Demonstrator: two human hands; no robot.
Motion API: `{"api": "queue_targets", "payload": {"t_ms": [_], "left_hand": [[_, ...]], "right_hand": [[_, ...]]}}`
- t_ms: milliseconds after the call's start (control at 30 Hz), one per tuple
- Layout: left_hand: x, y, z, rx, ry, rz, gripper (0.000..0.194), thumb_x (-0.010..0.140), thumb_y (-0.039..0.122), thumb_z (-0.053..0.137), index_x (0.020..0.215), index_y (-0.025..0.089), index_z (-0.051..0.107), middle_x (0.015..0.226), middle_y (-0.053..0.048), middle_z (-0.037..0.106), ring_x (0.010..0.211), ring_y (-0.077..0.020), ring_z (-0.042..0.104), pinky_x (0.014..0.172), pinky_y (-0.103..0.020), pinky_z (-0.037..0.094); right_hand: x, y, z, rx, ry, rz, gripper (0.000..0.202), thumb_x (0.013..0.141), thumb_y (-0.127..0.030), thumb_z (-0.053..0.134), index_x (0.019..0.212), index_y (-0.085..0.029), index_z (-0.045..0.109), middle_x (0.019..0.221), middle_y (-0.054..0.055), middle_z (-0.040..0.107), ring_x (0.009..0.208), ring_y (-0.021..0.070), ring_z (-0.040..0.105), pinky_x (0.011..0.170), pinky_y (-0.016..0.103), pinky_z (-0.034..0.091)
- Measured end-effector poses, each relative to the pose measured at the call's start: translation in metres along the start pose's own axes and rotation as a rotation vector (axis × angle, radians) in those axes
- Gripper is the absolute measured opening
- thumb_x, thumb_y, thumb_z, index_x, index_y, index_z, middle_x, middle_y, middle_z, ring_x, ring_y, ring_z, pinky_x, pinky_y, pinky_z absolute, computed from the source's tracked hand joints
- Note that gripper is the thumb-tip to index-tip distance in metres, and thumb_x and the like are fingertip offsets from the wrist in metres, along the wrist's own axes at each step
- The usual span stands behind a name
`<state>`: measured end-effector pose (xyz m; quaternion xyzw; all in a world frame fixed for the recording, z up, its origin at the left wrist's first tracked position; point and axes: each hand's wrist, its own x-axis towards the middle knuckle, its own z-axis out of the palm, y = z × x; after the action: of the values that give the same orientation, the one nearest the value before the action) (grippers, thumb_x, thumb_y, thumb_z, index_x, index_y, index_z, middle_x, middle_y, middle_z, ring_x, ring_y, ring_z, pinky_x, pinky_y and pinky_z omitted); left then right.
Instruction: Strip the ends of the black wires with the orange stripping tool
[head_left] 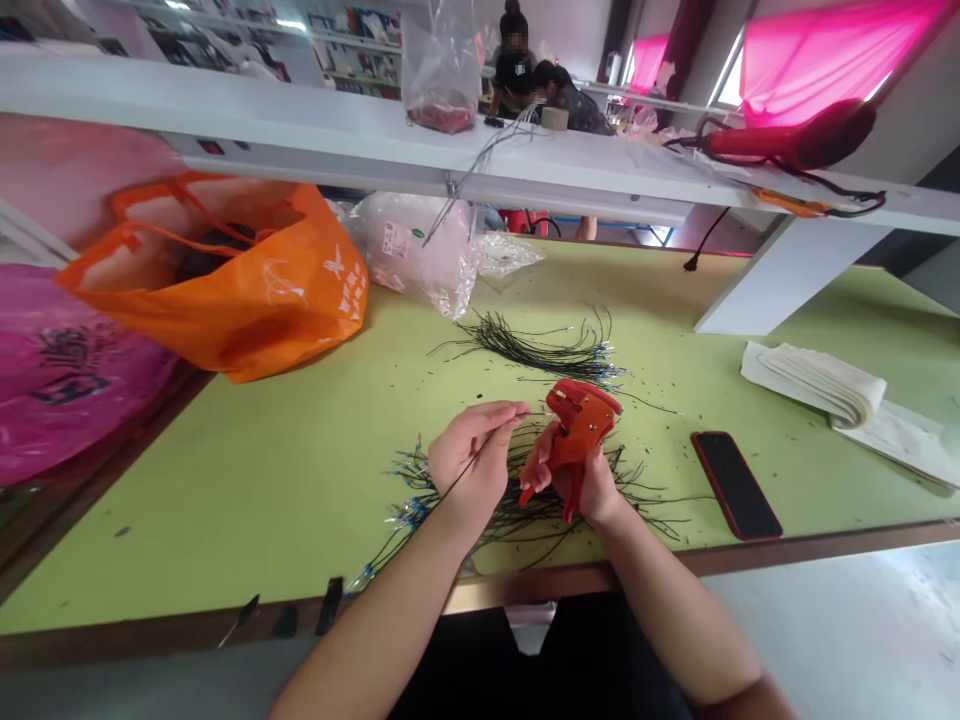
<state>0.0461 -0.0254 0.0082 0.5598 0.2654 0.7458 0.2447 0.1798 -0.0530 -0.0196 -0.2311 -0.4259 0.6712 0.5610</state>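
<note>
My left hand [472,455] pinches a thin black wire [469,466] between thumb and fingertips. One end of the wire points right, towards the jaws of a red wire stripper [583,415]; its other end trails down past my wrist. My right hand [574,472] is wrapped around the stripper's handles, its jaws tilted up and left. Beneath both hands lies a spread bundle of black wires [525,515], with blue-tipped ends at its left. Farther back rests a second bundle of black wires [525,345], its blue tips to the right.
A phone [737,485] and folded papers [817,385] lie at the right. An orange bag [292,290] and clear plastic packaging [416,245] stand at back left. Overhead runs a white shelf [300,125] carrying a red heat gun [795,140]. People are visible beyond it.
</note>
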Motion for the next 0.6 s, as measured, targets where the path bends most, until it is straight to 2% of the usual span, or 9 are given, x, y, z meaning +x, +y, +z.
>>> {"api": "queue_targets", "payload": {"t_ms": [133, 267, 433, 533, 600], "left_hand": [[-0.01, -0.003, -0.004, 0.116, -0.081, 0.061, 0.013, 0.091, 0.013, 0.072, 0.1, 0.023, 0.076, 0.098, -0.004, 0.081, 0.087, -0.0179, 0.08, 0.077, -0.029, 0.067], [-0.016, 0.003, -0.003, 0.147, -0.18, 0.023, 0.021, 0.09, 0.011, 0.072, 0.103, 0.027, 0.078, 0.101, -0.004, 0.082, 0.086, -0.0181, 0.08, 0.073, -0.029, 0.068], [-0.017, 0.012, -0.001, 0.157, -0.191, 0.0, 0.017, 0.09, 0.012, 0.071, 0.098, 0.025, 0.08, 0.1, -0.003, 0.082, 0.068, -0.0133, 0.078, 0.059, -0.021, 0.065], [-0.017, 0.01, -0.003, 0.22, -0.277, -0.061, 0.016, 0.092, 0.016, 0.069, 0.096, 0.026, 0.081, 0.095, -0.002, 0.082, 0.049, -0.0085, 0.069, 0.05, -0.018, 0.06], [-0.017, 0.005, -0.005, 0.26, -0.351, -0.081, 0.015, 0.092, 0.019, 0.07, 0.096, 0.028, 0.082, 0.09, -0.002, 0.082, 0.046, -0.0084, 0.066, 0.051, -0.019, 0.059]], "right_hand": [[0.0, 0.001, -0.003, 0.005, 0.016, 0.002, 0.07, 0.066, -0.092, 0.065, 0.08, -0.023, 0.061, 0.058, -0.002, 0.052, 0.052, 0.019, 0.05, 0.059, 0.039, 0.054], [-0.001, 0.006, -0.008, 0.023, 0.023, -0.015, 0.071, 0.069, -0.092, 0.061, 0.083, -0.023, 0.063, 0.059, 0.0, 0.054, 0.06, 0.0235, 0.059, 0.058, 0.038, 0.055], [-0.002, 0.013, -0.012, 0.01, 0.042, 0.005, 0.072, 0.07, -0.093, 0.057, 0.087, -0.023, 0.065, 0.063, 0.004, 0.057, 0.071, 0.0281, 0.066, 0.057, 0.038, 0.055], [-0.002, 0.011, -0.011, -0.023, 0.095, 0.03, 0.074, 0.064, -0.096, 0.057, 0.084, -0.025, 0.064, 0.06, 0.003, 0.055, 0.07, 0.0286, 0.066, 0.055, 0.038, 0.055], [-0.002, 0.01, -0.01, -0.033, 0.106, 0.034, 0.074, 0.06, -0.097, 0.059, 0.079, -0.025, 0.062, 0.057, 0.002, 0.053, 0.068, 0.0286, 0.066, 0.055, 0.039, 0.055]]}}
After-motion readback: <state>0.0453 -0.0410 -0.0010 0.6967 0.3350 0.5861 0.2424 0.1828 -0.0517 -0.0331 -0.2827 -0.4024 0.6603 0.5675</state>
